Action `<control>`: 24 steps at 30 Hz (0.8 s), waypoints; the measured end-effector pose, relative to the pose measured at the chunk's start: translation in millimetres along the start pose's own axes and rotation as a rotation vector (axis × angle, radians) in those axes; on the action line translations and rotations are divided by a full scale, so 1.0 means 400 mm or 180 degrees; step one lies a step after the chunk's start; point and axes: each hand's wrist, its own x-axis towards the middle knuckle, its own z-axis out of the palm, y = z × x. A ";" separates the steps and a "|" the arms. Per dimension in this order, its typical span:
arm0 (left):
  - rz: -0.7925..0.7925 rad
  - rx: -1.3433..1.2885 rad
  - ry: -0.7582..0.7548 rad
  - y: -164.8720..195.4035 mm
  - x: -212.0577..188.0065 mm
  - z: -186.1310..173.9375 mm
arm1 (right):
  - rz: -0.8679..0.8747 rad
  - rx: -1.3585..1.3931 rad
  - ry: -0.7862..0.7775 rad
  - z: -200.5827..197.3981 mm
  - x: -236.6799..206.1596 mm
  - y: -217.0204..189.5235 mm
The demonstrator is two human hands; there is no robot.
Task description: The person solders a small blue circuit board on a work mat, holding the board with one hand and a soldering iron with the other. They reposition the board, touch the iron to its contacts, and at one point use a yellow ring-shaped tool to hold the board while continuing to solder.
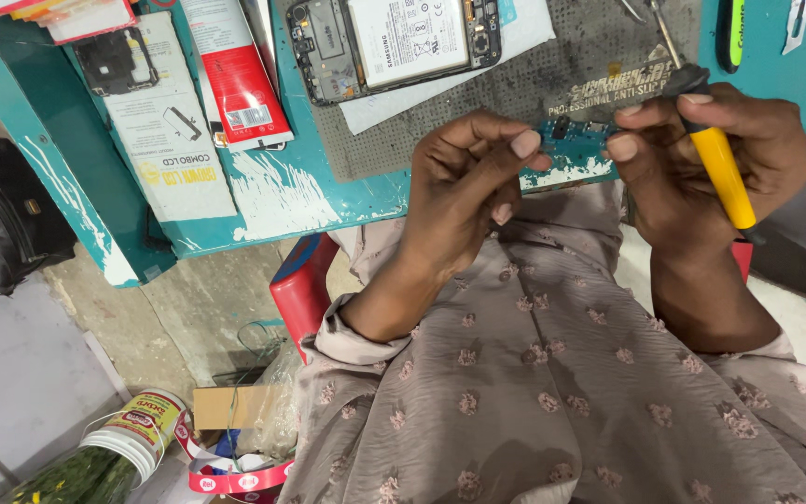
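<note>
Her right hand (701,159) grips the yellow screwdriver (722,168); her left hand (473,177) pinches closed, contents hidden. I'd keep that tip steady, close over the mat (515,84).

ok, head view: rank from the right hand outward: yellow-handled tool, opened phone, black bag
1. yellow-handled tool: held in the right hand.
2. opened phone: on the grey mat, up and to the hand's left.
3. black bag: far left, on the floor beside the table.
</note>
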 end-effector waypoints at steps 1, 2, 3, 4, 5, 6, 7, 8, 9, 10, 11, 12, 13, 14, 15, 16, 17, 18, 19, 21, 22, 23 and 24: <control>-0.0061 -0.0060 0.0005 0.002 -0.001 0.000 | 0.0044 0.0029 0.0015 -0.001 -0.002 0.000; -0.0123 -0.0120 0.0010 0.003 -0.001 0.000 | 0.0127 0.0127 0.0023 -0.001 -0.003 0.000; -0.0124 -0.0122 0.0012 0.004 -0.002 0.001 | 0.0167 0.0151 0.0044 -0.002 -0.004 0.000; -0.0125 -0.0125 0.0015 0.004 -0.003 0.001 | 0.0207 0.0176 0.0066 -0.002 -0.004 0.001; -0.0126 -0.0129 0.0018 0.003 -0.004 0.002 | 0.0204 0.0126 0.0099 -0.002 -0.004 0.001; -0.0127 -0.0135 0.0016 0.003 -0.005 0.001 | 0.0207 0.0127 0.0118 -0.001 -0.003 0.002; -0.0126 -0.0139 0.0014 0.002 -0.005 0.000 | 0.0210 0.0128 0.0137 -0.001 -0.003 0.003; -0.0124 -0.0143 0.0010 0.002 -0.006 -0.002 | 0.0216 0.0180 0.0145 0.000 -0.001 0.005; -0.0088 -0.0135 -0.0016 0.001 -0.005 -0.003 | 0.0256 0.0196 0.0169 0.000 -0.001 0.007; -0.0052 -0.0128 -0.0043 -0.001 -0.004 -0.005 | 0.0295 0.0212 0.0194 0.000 0.000 0.008; -0.0016 -0.0121 -0.0071 -0.003 -0.003 -0.006 | 0.0364 0.0197 0.0236 0.001 0.000 0.010; 0.0037 -0.0084 -0.0096 -0.005 -0.001 -0.007 | 0.0362 0.0210 0.0242 0.002 -0.001 0.011; 0.0090 -0.0047 -0.0119 -0.008 0.000 -0.007 | 0.0361 0.0223 0.0249 0.002 -0.002 0.013; 0.0143 -0.0010 -0.0144 -0.010 0.000 -0.007 | 0.0289 0.0258 0.0221 0.004 -0.004 0.015; 0.0179 0.0075 -0.0152 -0.011 0.000 -0.007 | 0.0262 0.0285 0.0205 0.005 -0.006 0.017; 0.0214 0.0158 -0.0158 -0.012 -0.002 -0.006 | 0.0236 0.0312 0.0188 0.006 -0.008 0.019; 0.0248 0.0242 -0.0161 -0.013 -0.004 -0.005 | 0.0261 0.0331 0.0180 0.007 -0.009 0.021; 0.0278 0.0272 -0.0150 -0.014 -0.003 -0.004 | 0.0263 0.0337 0.0172 0.009 -0.012 0.022; 0.0306 0.0300 -0.0139 -0.015 -0.002 -0.002 | 0.0265 0.0344 0.0164 0.009 -0.013 0.023; 0.0328 0.0361 -0.0112 -0.014 -0.002 0.000 | 0.0224 0.0326 0.0146 0.011 -0.016 0.025; 0.0320 0.0392 -0.0096 -0.013 -0.003 0.002 | 0.0204 0.0314 0.0139 0.011 -0.017 0.025; 0.0305 0.0420 -0.0084 -0.012 -0.004 0.002 | 0.0188 0.0297 0.0134 0.011 -0.018 0.026; 0.0291 0.0448 -0.0072 -0.010 -0.004 0.003 | 0.0188 0.0296 0.0134 0.011 -0.019 0.025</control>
